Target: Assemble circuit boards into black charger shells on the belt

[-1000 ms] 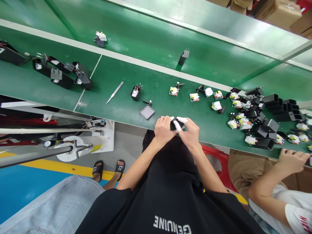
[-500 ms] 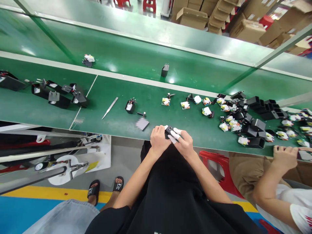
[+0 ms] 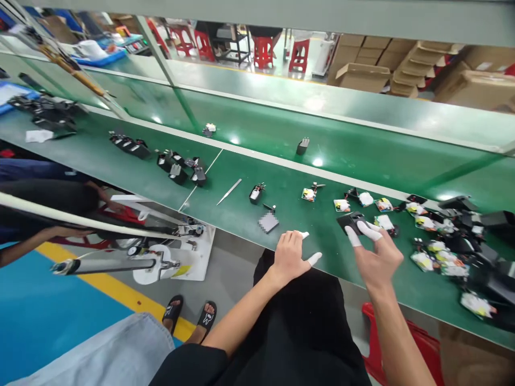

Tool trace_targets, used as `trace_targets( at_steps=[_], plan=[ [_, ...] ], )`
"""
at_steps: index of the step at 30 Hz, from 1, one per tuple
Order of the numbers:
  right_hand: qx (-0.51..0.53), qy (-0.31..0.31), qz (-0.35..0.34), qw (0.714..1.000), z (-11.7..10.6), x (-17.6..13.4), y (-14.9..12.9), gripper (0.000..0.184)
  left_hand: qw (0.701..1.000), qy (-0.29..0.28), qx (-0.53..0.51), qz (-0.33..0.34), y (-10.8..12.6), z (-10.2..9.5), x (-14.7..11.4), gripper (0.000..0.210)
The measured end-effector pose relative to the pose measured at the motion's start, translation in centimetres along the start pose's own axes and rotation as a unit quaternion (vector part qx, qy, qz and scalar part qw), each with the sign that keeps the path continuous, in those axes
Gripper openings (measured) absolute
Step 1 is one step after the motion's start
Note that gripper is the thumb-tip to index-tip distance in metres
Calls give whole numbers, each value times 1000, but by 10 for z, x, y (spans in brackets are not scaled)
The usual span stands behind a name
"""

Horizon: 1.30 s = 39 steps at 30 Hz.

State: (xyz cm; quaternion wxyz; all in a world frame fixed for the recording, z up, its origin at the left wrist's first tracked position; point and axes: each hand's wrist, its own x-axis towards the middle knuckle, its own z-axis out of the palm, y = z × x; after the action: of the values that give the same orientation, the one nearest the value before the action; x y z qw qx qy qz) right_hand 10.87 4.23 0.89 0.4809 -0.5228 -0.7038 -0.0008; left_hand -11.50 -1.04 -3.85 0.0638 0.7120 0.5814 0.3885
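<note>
My right hand (image 3: 378, 260), with white finger cots on its fingertips, grips a dark rectangular plastic case (image 3: 346, 219) over the bench. Blur hides the case's details. At the bench's front edge, my left hand (image 3: 290, 254) is empty, its thumb and forefinger apart and capped in white cots. Just beyond it lies a grey square piece (image 3: 272, 223) beside a small black part (image 3: 269, 207). Circuit boards with white and yellow components, such as one board (image 3: 384, 222), lie close to my right hand. Farther left stands a black housing (image 3: 256, 194) with a board inside.
A pointed metal tool (image 3: 229, 192) lies left on the green bench (image 3: 225, 225). One upright black adapter (image 3: 303, 146) stands at the back. Boards and black housings crowd the right side. A red stool (image 3: 422, 343) is below right; another person sits at far left.
My hands have separated. The right one has moved right and forward with the dark case; the left has let go and opened. My view has turned left and up.
</note>
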Motion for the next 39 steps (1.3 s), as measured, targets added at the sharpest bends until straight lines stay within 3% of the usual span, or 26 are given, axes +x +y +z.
trace_targets(
  at_steps=[4,9,13,18,23,26,31,36,38,39],
  plan=[
    [-36,-60,3,998,13,-17,11,23,1000,-2,14,-9,3,3,2,55],
    [-45,-76,21,996,25,-37,15,32,999,-14,30,-9,4,3,1,47],
    [-23,-46,19,999,18,-23,14,34,1000,-2,29,8,0,5,-2,46],
    [-12,68,24,997,13,-12,0,38,1000,12,26,4,-2,10,-4,50],
    [-52,-45,-6,998,31,-40,-6,40,1000,14,18,-10,-1,12,-5,46],
    [-49,-55,2,997,38,-48,-3,40,1000,-7,21,-23,1,11,-4,48],
    [40,-64,69,995,39,-49,-12,34,998,-48,-2,-38,3,3,4,62],
    [226,-82,147,959,33,-60,-64,25,980,-70,-175,-65,-3,-13,5,63],
    [265,-65,188,943,26,-56,-78,43,965,-65,-249,-51,-6,-17,2,62],
    [269,-84,203,938,21,-52,-82,54,961,-62,-268,-38,-5,-19,0,60]
  ],
)
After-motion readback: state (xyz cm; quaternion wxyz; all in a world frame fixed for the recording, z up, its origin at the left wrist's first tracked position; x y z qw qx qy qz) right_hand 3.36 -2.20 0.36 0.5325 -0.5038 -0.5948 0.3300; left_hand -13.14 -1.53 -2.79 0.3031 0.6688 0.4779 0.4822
